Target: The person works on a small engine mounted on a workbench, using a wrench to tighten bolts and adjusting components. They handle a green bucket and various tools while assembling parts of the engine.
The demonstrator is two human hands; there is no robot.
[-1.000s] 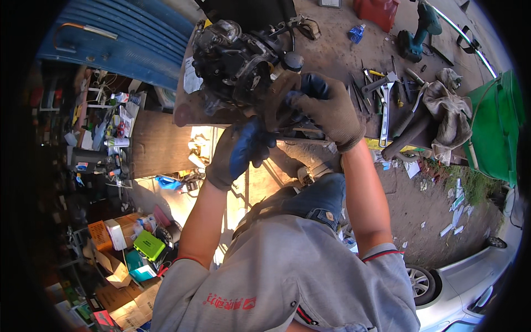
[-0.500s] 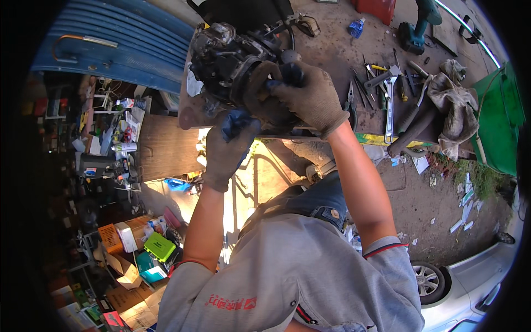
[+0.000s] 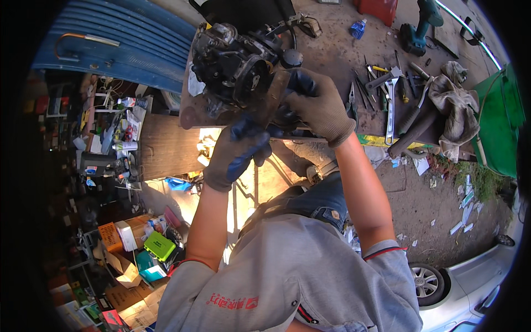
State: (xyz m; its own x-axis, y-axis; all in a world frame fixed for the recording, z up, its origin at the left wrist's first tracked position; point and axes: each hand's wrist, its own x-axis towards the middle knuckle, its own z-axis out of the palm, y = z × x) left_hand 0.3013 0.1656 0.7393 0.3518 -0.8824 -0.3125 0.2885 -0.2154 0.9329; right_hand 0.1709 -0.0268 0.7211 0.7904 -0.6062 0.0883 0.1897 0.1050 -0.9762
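A black, grimy engine (image 3: 227, 58) sits on the rust-stained workbench (image 3: 343, 50). In front of it my gloved right hand (image 3: 317, 108) grips a dirty brownish metal part (image 3: 272, 95) by its right side, fingers curled. My gloved left hand (image 3: 235, 155) is curled at the lower end of that part, which partly hides behind the dark blue glove coating. Right of my right hand lie pliers (image 3: 350, 102), an adjustable wrench (image 3: 390, 105), screwdrivers and other tools.
The bench also carries a cordless drill (image 3: 414, 39), red container (image 3: 375, 11), blue bottle (image 3: 357, 29) and crumpled cloth (image 3: 445, 102). A green bin (image 3: 492, 122) stands right, blue shutter (image 3: 110, 44) upper left, cluttered shelves and boxes (image 3: 127, 260) left, silver car (image 3: 470, 276) lower right.
Since half a second ago both hands and the part have shifted slightly toward me, showing more of the engine's round face. My left hand has turned, showing more blue coating.
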